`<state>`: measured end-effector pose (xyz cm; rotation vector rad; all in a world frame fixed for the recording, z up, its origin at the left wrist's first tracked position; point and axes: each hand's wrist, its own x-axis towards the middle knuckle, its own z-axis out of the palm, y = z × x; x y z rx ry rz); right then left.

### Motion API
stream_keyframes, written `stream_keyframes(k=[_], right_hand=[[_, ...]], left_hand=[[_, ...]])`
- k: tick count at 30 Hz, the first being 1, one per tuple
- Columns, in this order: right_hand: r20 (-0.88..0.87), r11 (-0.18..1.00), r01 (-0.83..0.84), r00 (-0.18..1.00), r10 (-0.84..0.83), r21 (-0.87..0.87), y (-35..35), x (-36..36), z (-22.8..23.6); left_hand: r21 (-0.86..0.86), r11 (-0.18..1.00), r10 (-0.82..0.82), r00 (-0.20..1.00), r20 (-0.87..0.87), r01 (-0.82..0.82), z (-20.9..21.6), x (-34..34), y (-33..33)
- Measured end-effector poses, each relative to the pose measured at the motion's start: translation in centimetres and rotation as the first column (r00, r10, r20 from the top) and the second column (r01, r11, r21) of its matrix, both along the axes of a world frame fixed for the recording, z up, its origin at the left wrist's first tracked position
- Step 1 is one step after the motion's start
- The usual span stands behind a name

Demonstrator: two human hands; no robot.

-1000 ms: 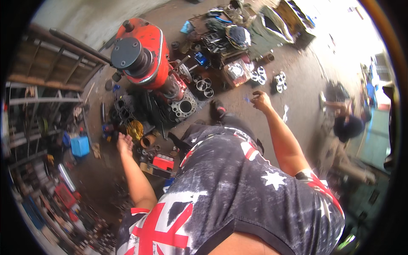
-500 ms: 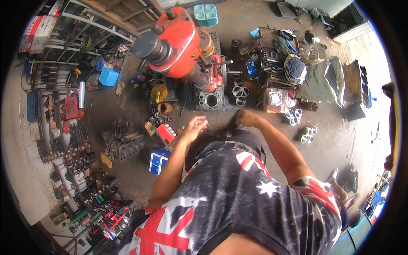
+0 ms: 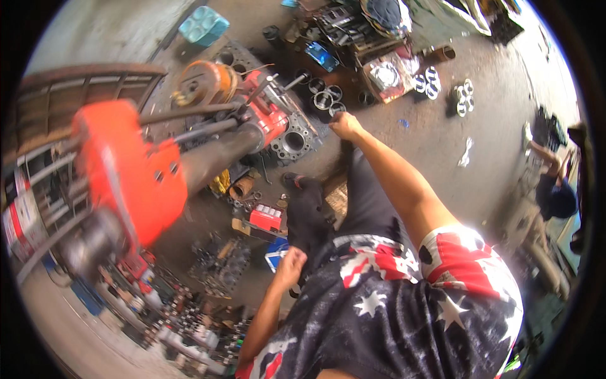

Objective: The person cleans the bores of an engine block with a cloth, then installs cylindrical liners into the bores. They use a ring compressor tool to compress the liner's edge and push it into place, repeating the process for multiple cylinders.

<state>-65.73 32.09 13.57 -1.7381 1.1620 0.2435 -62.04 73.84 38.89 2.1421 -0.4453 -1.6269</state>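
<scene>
Extends curled right hand [image 3: 345,127] close to metal rings [image 3: 327,96] at upper centre of frame; holds left hand [image 3: 291,266] loosely curled beside blue-and-white box [image 3: 275,252] at lower centre. Cannot tell whether gripping anything with either.

We see the red machine head [image 3: 132,170] blurred and the grey-green sack [image 3: 442,25] cut off by the top edge; we cannot tell whether the right hand [image 3: 345,126] holds anything.
</scene>
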Motion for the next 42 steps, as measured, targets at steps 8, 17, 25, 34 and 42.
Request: stream_keyframes(k=[8, 17, 25, 34, 42], right_hand=[[0.222, 0.983, 0.169, 0.958, -0.18, 0.068, -4.6, 8.8, -13.2], [0.454, 0.984, 0.005, 0.888, 0.079, -0.18, -5.2, 13.7, -20.0], [0.542, 0.994, -0.099, 0.833, 0.112, -0.053, -1.4, 16.5, -18.9], [0.584, 0.962, 0.25, 0.799, -0.144, -0.105, 3.3, 18.7, -20.0], [0.722, 0.922, 0.38, 0.658, -0.213, -0.074, 4.1, 20.2, -21.2]], left_hand=[[0.092, 0.995, 0.064, 0.913, -0.402, -0.029, -18.2, 10.0, 1.3], [-0.637, 0.578, 0.765, 0.61, 0.206, -0.51, -42.3, 35.4, -9.2], [-0.857, 0.194, 0.848, 0.521, -0.099, -0.478, -46.5, 31.5, -14.7], [-0.85, 0.012, 0.849, 0.455, -0.27, -0.527, -46.0, 27.6, -16.2], [-0.853, -0.238, 0.889, 0.25, -0.384, -0.464, -47.7, 26.1, -18.7]])
